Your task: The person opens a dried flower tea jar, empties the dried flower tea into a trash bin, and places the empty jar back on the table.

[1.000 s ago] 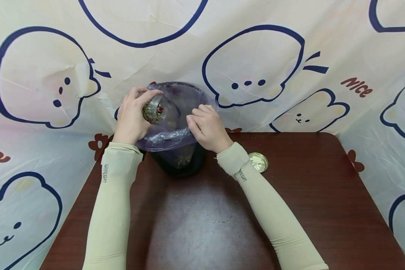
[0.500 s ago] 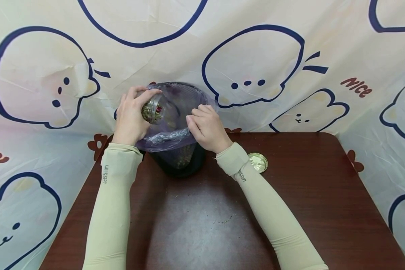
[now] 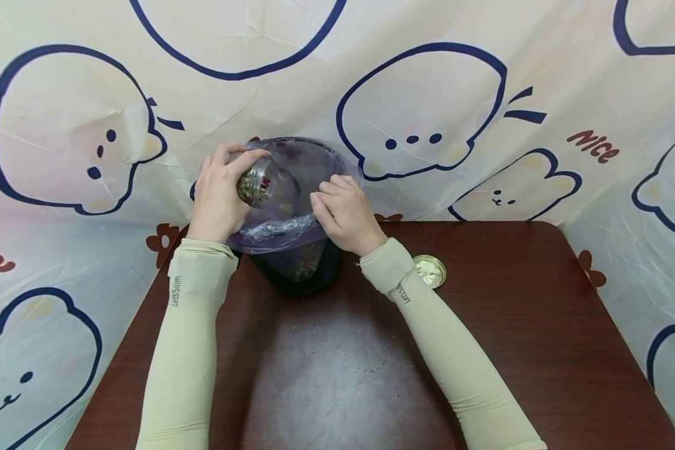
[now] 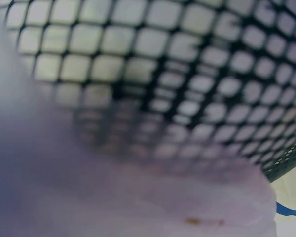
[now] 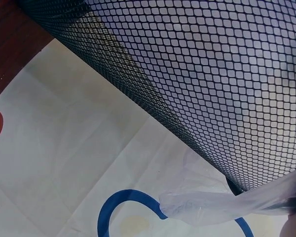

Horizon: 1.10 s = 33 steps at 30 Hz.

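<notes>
My left hand grips a clear jar tipped on its side over the mouth of a black mesh bin. Green and dark red dried bits lie inside the jar. A thin purple bag lines the mesh bin and folds over its rim. At the bin's right rim, my right hand has its fingers curled on the edge of the bag. Both wrist views look at the mesh wall from close by; the bag hangs over the rim in the right wrist view.
A round gold-coloured lid lies on the brown table, right of the bin, close to my right sleeve. Small crumbs are scattered on the tabletop. Behind the bin hangs a cartoon-printed cloth.
</notes>
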Available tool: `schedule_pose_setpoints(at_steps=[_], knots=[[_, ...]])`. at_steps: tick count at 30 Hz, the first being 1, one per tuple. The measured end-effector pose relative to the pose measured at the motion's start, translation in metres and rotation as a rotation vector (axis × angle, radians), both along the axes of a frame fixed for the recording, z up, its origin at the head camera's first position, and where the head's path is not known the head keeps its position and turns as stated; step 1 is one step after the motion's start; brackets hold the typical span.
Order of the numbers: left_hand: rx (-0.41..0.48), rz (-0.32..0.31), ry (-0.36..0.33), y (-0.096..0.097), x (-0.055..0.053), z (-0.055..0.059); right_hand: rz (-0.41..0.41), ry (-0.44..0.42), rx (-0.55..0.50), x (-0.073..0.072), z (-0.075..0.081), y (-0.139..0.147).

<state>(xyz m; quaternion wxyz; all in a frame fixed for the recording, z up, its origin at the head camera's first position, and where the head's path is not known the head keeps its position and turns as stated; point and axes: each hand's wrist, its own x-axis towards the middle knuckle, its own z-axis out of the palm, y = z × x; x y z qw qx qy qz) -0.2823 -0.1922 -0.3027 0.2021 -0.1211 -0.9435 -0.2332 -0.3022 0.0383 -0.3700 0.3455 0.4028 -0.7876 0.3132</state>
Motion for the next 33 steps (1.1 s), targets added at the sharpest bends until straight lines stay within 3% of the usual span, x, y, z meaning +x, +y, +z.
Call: schedule_pose_setpoints(at_steps=[10,33], knots=[[-0.002,-0.001,-0.022,0.0001,0.0008,0.0006,-0.003,0.006,-0.004,0.0001,-0.0001,-0.0002],[-0.003,-0.011,0.006,-0.0001,-0.0003,-0.0009,-0.003,-0.01,-0.004,0.0006,0.0002,0.0001]])
